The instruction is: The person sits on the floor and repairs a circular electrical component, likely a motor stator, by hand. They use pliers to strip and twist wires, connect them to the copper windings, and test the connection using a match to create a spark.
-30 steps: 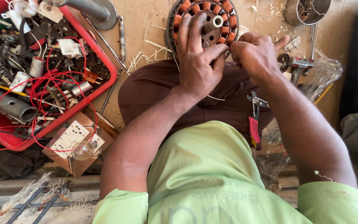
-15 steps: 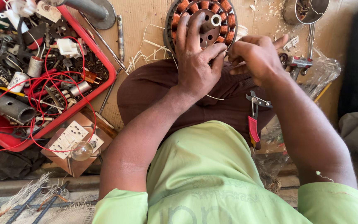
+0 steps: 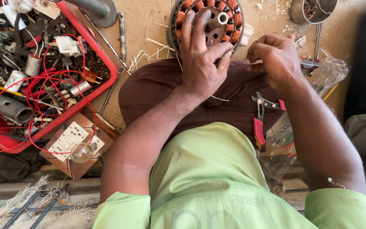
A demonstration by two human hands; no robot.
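Left hand (image 3: 202,63) pressing flat, fingers spread, on copper-wound stator (image 3: 206,21) lying on wooden surface (image 3: 149,25) against knee, right hand (image 3: 276,57) pinching thin wire, grip clenched, red-handled pliers (image 3: 260,118) resting on lap

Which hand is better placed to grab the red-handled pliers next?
Likely right: the right hand hovers just above the pliers on the lap, while the left hand rests on the coil stator.
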